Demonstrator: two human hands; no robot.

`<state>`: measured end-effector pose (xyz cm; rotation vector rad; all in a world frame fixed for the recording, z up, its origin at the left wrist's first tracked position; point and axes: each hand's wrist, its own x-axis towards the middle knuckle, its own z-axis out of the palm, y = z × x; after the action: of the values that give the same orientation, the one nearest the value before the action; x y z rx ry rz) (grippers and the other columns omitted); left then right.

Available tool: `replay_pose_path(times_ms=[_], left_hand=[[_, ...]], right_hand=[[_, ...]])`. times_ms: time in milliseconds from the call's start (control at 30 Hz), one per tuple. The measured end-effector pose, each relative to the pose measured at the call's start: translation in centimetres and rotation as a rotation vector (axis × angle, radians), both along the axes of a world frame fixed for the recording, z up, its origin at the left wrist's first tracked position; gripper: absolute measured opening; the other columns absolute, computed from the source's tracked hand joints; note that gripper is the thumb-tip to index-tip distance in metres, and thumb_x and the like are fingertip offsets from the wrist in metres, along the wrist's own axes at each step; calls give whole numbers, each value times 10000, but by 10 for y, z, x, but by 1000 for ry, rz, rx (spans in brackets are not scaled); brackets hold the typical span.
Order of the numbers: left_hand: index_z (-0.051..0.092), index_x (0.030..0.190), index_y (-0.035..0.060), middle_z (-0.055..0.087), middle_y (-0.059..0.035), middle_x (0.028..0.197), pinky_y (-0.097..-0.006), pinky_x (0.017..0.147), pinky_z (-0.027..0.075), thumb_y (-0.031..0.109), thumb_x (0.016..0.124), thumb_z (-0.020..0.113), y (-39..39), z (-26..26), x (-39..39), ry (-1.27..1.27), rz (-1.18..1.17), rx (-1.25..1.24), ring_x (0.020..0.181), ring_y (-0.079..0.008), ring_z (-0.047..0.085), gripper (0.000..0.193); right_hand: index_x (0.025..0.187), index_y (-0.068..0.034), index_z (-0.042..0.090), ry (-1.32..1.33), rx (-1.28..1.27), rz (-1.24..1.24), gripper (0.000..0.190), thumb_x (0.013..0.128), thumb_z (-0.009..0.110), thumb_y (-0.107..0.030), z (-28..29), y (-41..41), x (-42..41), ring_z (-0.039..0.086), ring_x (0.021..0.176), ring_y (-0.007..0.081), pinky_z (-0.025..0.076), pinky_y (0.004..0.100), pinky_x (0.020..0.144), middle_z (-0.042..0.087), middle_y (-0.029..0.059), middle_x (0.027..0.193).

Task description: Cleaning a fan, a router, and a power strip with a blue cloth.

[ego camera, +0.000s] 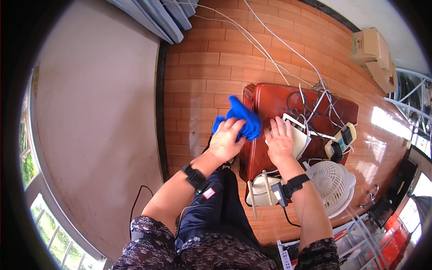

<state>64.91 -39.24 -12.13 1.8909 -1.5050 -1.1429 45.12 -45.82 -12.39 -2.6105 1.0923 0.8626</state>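
My left hand [227, 139] grips a bunched blue cloth [243, 118], held beside the left edge of a glossy red-brown wooden cabinet [266, 101]. The cloth is slightly blurred. Fingers apart, my right hand [280, 141] rests at a white router-like box [301, 141] on the cabinet top and hides part of it. Black and white cables [315, 108] tangle behind the box. A cream power strip [341, 141] with black adapters plugged in lies to the right. Closer to me are a white fan [325, 182] and a second white device with antennas [261, 190].
A plain wall [98, 101] rises at the left. Long white cables [256, 44] run across the tiled floor [202, 77]. Grey-blue panels [165, 20] stand at the top left. Cardboard boxes [374, 50] sit by the far wall, near a metal rack [413, 87].
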Motion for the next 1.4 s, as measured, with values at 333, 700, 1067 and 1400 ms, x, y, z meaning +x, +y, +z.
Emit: replay_pose_path(times_ms=[333, 700, 1067, 1400], left_hand=[[581, 1247, 201, 459, -28, 1400, -464, 1033, 349, 185, 797, 588, -95, -54, -35, -403, -669, -248, 1318, -285, 363, 450], [509, 1343, 242, 327, 31, 1511, -552, 1142, 147, 232, 873, 508, -133, -56, -57, -533, -973, -193, 1452, -238, 146, 471], [481, 1364, 166, 314, -37, 1515, -524, 1145, 188, 181, 874, 505, -147, -56, -73, -508, -879, -155, 1445, -261, 171, 491], [469, 1370, 161, 307, -46, 1522, -516, 1139, 205, 213, 884, 501, -177, -60, -87, -557, -885, -133, 1446, -251, 169, 490]], right_hand=[[1005, -81, 657, -212, -79, -74, 250, 832, 516, -194, -6, 25, -34, 344, 1351, 216, 213, 542, 1113, 556, 61, 1272], [971, -69, 656, -302, -16, -217, 235, 802, 539, -184, -2, 20, -32, 390, 1324, 223, 276, 510, 1072, 605, 50, 1153], [993, -85, 648, -356, 51, -353, 305, 699, 689, -152, 5, 18, -27, 395, 1322, 246, 269, 498, 1071, 618, 51, 1110], [1056, -99, 646, -356, 67, -384, 412, 666, 747, -183, 2, 21, -25, 374, 1316, 251, 263, 517, 1076, 612, 30, 1117]])
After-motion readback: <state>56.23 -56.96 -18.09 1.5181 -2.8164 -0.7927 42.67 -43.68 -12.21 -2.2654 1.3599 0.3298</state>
